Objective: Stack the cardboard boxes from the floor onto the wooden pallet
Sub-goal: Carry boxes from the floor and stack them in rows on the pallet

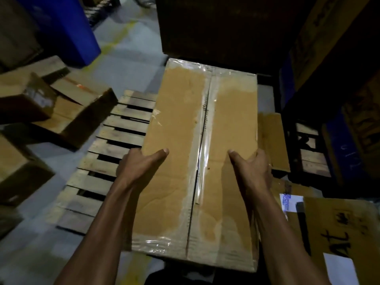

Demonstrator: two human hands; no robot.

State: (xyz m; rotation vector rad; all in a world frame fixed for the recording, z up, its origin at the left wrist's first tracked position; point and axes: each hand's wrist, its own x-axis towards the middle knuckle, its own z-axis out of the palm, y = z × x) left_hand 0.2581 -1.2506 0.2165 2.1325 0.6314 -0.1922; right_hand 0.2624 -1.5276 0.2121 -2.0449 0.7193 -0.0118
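A long taped cardboard box fills the middle of the view, held up in front of me above the floor. My left hand grips its left edge, thumb lying on the top face. My right hand grips the right edge the same way. The wooden pallet lies on the grey floor below and to the left of the box, its slats bare where they show. The box hides the pallet's right part.
Several cardboard boxes lie on the floor at the left, one tipped. A blue bin stands at the back left. More boxes and a dark second pallet sit at the right. A tall dark stack rises behind.
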